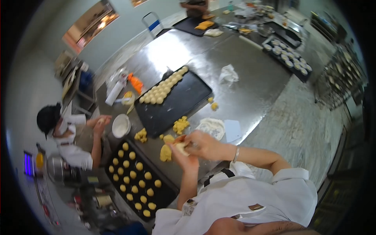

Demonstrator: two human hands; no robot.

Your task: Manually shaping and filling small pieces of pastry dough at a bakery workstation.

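Observation:
A piece of pale dough (181, 147) lies in my left hand (183, 157), and the fingers of my right hand (202, 145) pinch its edge. Right beside my left hand are lumps of yellow filling (166, 152) on the steel table. More yellow pieces (181, 124) are heaped beyond my hands, with another small heap (141, 135) to the left. White flour (212, 127) is spread past my right hand, and a pale flat scraper (233, 130) lies beside it. A black tray (179, 101) farther off holds rows of pale dough balls (155, 94).
Another black tray (160, 179) with spaced yellow balls lies at the lower left. A co-worker (76, 138) stands at the left by a white bowl (121, 126). An orange piping bag (135, 83) and a crumpled white cloth (228, 74) lie farther back; filled cups stand on a tray (302, 77) at the right.

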